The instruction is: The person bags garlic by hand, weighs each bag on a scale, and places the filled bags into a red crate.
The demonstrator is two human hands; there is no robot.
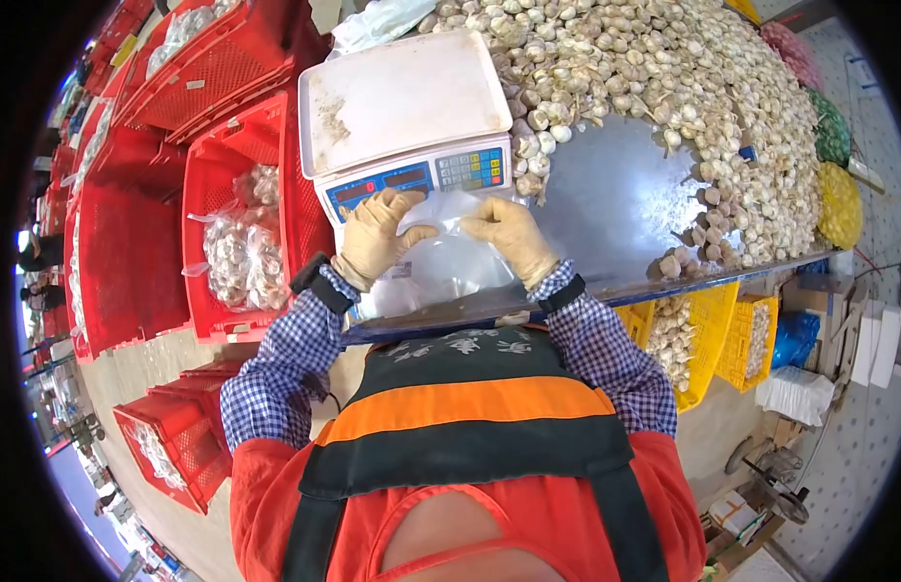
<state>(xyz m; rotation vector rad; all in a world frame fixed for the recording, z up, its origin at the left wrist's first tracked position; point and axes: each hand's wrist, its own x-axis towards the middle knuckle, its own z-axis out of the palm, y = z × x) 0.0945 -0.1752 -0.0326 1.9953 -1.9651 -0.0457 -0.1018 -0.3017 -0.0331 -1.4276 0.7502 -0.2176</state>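
A clear plastic bag (448, 264) lies at the table's front edge, below the scale's keypad. My left hand (375, 238), in a pale glove, has its fingers curled at the bag's left upper edge, the thumb resting against the film. On the other side my right hand (513, 233), gloved the same way, pinches the bag between thumb and fingers. Nothing shows through the film as contents. Just beyond both hands stands a weighing scale (402, 102) with a bare, dirt-marked white pan. Loose garlic bulbs (654, 58) are heaped behind and to the right.
At my left, a red crate (200, 194) holds bagged garlic (245, 257), with more red crates (135, 252) beyond. The metal tabletop (615, 194) shows between the garlic and me. Yellow crates (707, 339) with garlic stand under the table's right side. Mesh sacks (838, 206) sit far right.
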